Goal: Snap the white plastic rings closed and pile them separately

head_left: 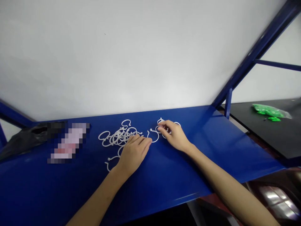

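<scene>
White wall [141, 56] beyond the left hand [134, 152] and right hand [174, 135], plain apart from a tiny dark mark. Blue tabletop [164, 182] beneath, glossy, spread out to either side. Blue frame bar [254, 53] slanting upward, well right of the right hand. On the tabletop, white open rings, with knobbed ends and a gap in each. Main pile of rings [117, 138] tangled just left of and beyond the left fingers; single ring [126, 120] off the far side of the pile; more rings partly hidden beside the left wrist. Loose ring [158, 138] between the hands, close to the left fingertips. Small cluster of rings around and under the right hand, partly covered. Left hand palm down, fingers together, laid against the pile's right edge; grasping or merely resting, cannot tell. Right hand bent over the small cluster, thumb and forefinger curled close to a ring; pinched or loose, cannot tell. Far left of the left hand, black bag [23, 139], crumpled, beside pixelated item [70, 141], contents unreadable. Far right of the right hand, black table [261, 131] with clear bag of green pieces [269, 110].
</scene>
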Available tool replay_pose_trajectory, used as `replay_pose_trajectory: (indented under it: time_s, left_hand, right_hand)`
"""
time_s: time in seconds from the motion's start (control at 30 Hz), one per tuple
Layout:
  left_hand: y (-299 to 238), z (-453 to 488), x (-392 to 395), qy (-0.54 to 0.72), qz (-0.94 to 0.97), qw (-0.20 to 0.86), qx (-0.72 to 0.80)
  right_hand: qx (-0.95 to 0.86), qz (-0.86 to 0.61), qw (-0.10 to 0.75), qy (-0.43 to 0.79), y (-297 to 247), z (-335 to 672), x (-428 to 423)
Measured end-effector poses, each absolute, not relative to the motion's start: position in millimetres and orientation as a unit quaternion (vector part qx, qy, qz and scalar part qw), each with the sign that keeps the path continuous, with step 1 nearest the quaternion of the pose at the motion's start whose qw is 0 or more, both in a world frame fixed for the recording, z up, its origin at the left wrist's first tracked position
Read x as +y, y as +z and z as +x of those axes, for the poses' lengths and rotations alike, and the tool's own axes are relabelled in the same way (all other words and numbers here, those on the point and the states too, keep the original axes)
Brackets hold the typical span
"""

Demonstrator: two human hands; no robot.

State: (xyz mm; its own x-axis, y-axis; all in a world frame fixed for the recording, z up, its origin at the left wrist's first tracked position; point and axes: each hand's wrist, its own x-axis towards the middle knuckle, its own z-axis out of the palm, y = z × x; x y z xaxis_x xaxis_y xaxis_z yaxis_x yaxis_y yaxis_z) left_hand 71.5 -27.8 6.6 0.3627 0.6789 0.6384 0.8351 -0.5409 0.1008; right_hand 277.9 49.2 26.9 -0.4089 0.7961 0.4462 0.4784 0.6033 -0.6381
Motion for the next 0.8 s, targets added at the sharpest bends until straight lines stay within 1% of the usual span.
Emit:
replay_pose_trajectory:
  time_s: [0.1,0.17,0.23,0.33,0.43,0.63,0.8]
  left_hand:
    - [7,74,-30,-0.367,-0.798,0.090,-0.470]
    - [7,76,-31,-0.404,-0.765,0.046,-0.499]
    - [8,77,-30,-0.439,-0.715,-0.020,-0.544]
    - [11,76,-30,-0.440,-0.662,-0.129,-0.593]
    - [16,75,-30,-0.423,-0.651,-0.182,-0.603]
    - [17,74,-33,-0.426,-0.641,-0.219,-0.600]
    - [10,67,-32,-0.409,-0.680,-0.159,-0.588]
  right_hand:
    - [-0.795,-0.358,0.366,0.326,25,264,31]
    - [-0.778,-0.348,0.374,0.367,20,258,23]
    - [-0.754,-0.337,0.399,0.398,16,253,17]
    - [-0.721,-0.327,0.451,0.411,14,251,12]
    - [-0.726,-0.324,0.470,0.385,16,251,11]
    - [-0.780,-0.287,0.457,0.316,17,253,10]
    - [-0.810,-0.243,0.412,0.338,22,255,5]
